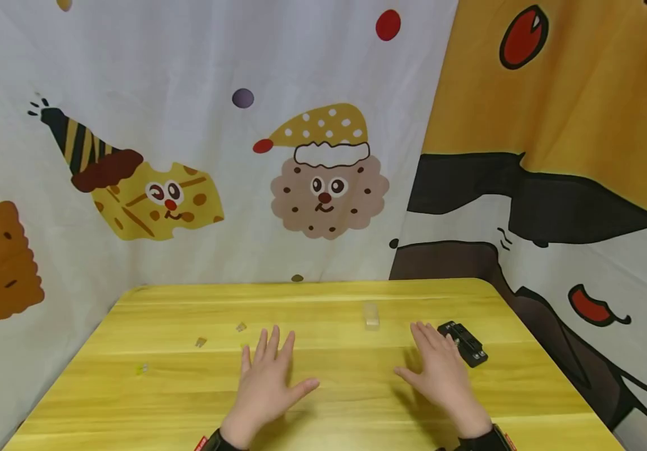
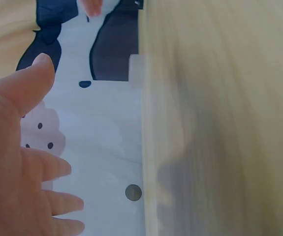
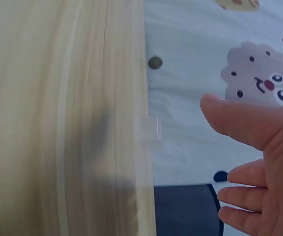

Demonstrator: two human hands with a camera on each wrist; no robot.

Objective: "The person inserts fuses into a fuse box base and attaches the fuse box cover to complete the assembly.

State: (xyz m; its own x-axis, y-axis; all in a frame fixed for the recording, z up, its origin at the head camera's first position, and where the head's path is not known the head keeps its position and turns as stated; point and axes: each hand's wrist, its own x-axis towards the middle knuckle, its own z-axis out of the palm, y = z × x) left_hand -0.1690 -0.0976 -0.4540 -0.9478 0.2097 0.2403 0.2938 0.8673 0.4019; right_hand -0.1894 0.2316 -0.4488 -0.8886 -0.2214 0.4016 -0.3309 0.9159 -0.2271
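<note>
Fingers spread and palm down, my left hand (image 1: 267, 382) hovers over the yellow wood-grain table (image 1: 351, 413) with nothing in it. Just beyond its fingertips lie small tan, translucent pieces (image 1: 241, 327) (image 1: 201, 342); a tiny yellow-green and clear piece (image 1: 141, 369) lies further left. My right hand (image 1: 443, 374) is also held over the table, fingers straight, thumb out, holding nothing. Its fingers partly overlap a black oblong device (image 1: 464, 344) with metal bits at its ends. Between the hands, further back, stands a small clear plastic box (image 1: 371, 316), seen edge-on in the right wrist view (image 3: 152, 132).
Behind the table's far edge hangs a printed cloth (image 1: 188, 263) with cartoon food figures, and it continues down the right side. A bit of yellow shows by the left fingertips. Black bands circle both wrists.
</note>
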